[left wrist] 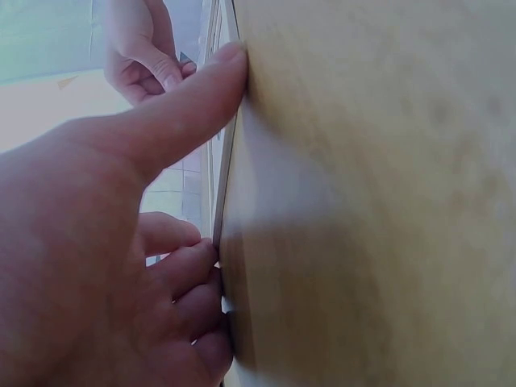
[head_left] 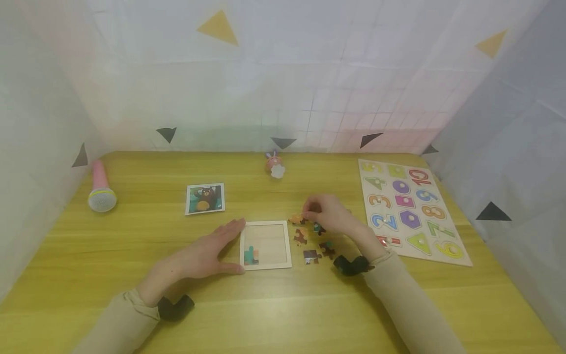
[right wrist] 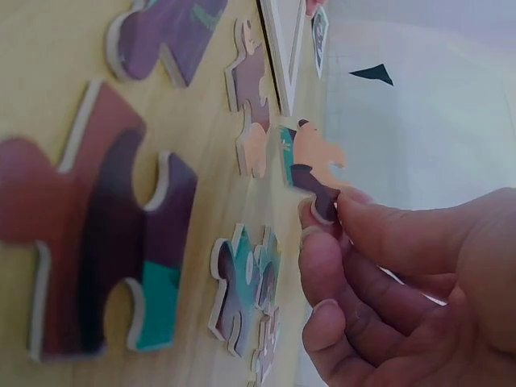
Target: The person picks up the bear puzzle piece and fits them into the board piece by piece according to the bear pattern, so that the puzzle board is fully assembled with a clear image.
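My left hand (head_left: 207, 250) rests on the table at the left side of a wooden puzzle frame (head_left: 288, 246), thumb at its lower left corner and fingertips at the upper left one. A teal and orange puzzle piece (head_left: 250, 255) lies in the frame's lower left corner. To the right of the frame, my right hand (head_left: 329, 215) pinches a puzzle piece (right wrist: 318, 157) in orange, brown and teal between thumb and index finger. Several loose pieces lie below it, among them a brown and purple one (right wrist: 109, 218) and a grey-brown one (head_left: 311, 256).
A picture card of a bear (head_left: 205, 198) lies behind my left hand. The number and shape board (head_left: 417, 211) is right of my right hand. At the back stands a small pink bunny toy (head_left: 274, 164); a pink toy microphone (head_left: 101, 189) lies far left.
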A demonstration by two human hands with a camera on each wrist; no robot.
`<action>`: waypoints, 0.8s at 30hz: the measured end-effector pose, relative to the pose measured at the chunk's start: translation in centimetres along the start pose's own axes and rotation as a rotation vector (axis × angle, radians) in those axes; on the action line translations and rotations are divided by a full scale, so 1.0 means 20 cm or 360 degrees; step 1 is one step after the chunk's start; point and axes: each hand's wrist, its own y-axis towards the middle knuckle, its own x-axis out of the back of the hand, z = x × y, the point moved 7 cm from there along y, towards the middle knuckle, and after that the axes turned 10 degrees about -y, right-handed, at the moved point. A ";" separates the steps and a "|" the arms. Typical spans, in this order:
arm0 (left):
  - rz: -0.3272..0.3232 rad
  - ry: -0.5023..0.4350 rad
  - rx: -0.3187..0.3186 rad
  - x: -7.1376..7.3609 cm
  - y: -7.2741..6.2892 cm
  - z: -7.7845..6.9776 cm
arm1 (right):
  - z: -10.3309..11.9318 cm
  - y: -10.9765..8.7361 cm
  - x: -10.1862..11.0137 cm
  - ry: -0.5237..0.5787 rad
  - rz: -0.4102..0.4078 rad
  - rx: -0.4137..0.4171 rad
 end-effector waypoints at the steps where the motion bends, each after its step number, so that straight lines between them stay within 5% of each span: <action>1: 0.0001 -0.0002 -0.0005 0.00 0.00 0.00 | 0.00 0.00 0.00 0.0021 0.0009 -0.0007; 24: 0.0007 0.0005 -0.0019 0.00 0.00 -0.01 | 0.15 -0.03 -0.01 0.0199 0.0101 0.0118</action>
